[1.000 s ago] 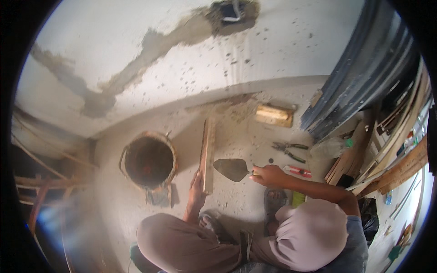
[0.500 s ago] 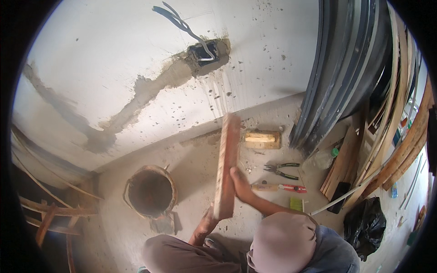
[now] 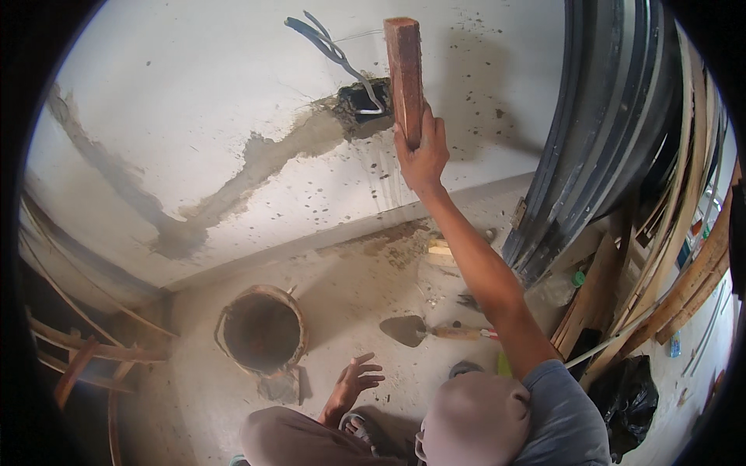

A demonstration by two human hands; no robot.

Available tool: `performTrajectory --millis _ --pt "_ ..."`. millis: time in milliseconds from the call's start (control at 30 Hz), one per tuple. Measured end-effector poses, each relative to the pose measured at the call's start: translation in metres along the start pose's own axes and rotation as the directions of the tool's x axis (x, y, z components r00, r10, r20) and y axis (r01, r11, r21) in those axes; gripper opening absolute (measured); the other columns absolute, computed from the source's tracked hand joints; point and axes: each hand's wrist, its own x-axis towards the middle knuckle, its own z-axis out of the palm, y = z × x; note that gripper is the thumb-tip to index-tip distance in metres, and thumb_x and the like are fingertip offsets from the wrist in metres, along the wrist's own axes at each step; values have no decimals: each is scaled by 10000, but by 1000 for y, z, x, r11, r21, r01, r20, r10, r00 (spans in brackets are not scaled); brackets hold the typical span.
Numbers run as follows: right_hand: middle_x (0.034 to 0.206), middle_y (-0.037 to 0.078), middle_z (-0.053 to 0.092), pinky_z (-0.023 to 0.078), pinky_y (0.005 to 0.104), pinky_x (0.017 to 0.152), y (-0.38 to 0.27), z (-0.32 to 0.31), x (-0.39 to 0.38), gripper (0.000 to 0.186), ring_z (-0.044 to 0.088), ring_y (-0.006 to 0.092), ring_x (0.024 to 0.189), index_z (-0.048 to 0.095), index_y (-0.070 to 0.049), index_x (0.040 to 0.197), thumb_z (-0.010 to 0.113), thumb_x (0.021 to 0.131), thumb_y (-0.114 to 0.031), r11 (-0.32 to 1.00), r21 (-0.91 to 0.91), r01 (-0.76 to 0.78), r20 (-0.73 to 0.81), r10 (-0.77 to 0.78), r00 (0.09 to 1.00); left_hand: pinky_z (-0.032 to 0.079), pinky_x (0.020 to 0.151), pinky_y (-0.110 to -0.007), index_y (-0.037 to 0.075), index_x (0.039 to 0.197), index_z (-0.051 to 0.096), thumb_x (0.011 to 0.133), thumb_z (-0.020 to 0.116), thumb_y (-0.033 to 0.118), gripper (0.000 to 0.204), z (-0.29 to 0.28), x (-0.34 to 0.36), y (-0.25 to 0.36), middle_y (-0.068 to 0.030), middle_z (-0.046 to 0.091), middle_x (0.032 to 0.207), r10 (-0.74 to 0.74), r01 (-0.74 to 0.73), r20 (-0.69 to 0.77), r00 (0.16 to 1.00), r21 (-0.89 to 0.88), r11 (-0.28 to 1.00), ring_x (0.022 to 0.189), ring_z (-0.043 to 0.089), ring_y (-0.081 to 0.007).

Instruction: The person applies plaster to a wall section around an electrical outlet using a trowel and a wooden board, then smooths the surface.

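My right hand [image 3: 424, 155] is closed round the lower part of a reddish wooden block [image 3: 406, 78], held upright by the wall just right of the wall box [image 3: 361, 99]. Whether the block touches the wall I cannot tell. Grey wires [image 3: 336, 56] stick out of the box. A rough band of grey mortar [image 3: 272, 161] runs from it down to the left. My left hand [image 3: 356, 383] is empty, fingers spread, low above the floor near my knee. A pointed trowel [image 3: 404, 331] lies on the floor between my hands.
A mortar bucket [image 3: 263, 330] stands at the left. My right arm partly hides a plastering float [image 3: 441, 252] and pliers [image 3: 468, 301]. Dark curved strips [image 3: 590, 132] and timber lean at the right, near a plastic bottle [image 3: 561, 287] and black bag [image 3: 628, 404].
My left hand has let go of the wooden block and dropped away. My right hand has carried it up to the wall beside the box. The trowel's blade now shows.
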Motion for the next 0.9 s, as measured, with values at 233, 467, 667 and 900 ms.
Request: performTrajectory --millis 233,467,667,900 --pt "922 118 494 499 397 628 18 42 2 686 575 277 807 458 -88 1399 748 796 -238 997 -66 42 -76 -47 996 497 895 -360 -2 1423 393 989 447 540 697 -25 -15 84 -173 604 1186 -46 18 182 982 151 988 1056 625 -263" --pt "932 136 487 487 429 686 22 41 7 733 554 302 823 435 -95 1427 753 780 -227 999 -40 11 -51 -13 999 500 728 -337 35 993 680 875 674 114 142 37 69 305 -95 674 894 847 -337 258 466 936 -100 808 632 -221" --pt "1023 175 506 476 451 799 27 50 1 782 555 344 936 404 -80 1452 756 762 -195 992 85 92 -68 -86 994 485 714 -347 187 1290 611 830 709 188 470 72 180 387 -46 571 973 792 40 611 14 791 -611 865 570 -227" --pt "1143 213 502 491 459 838 32 44 8 802 553 373 1038 383 -67 1455 752 747 -143 987 121 106 -62 -99 993 481 691 -353 222 1329 578 842 704 302 510 88 220 391 -41 530 919 835 110 551 -4 830 -547 844 554 -220"
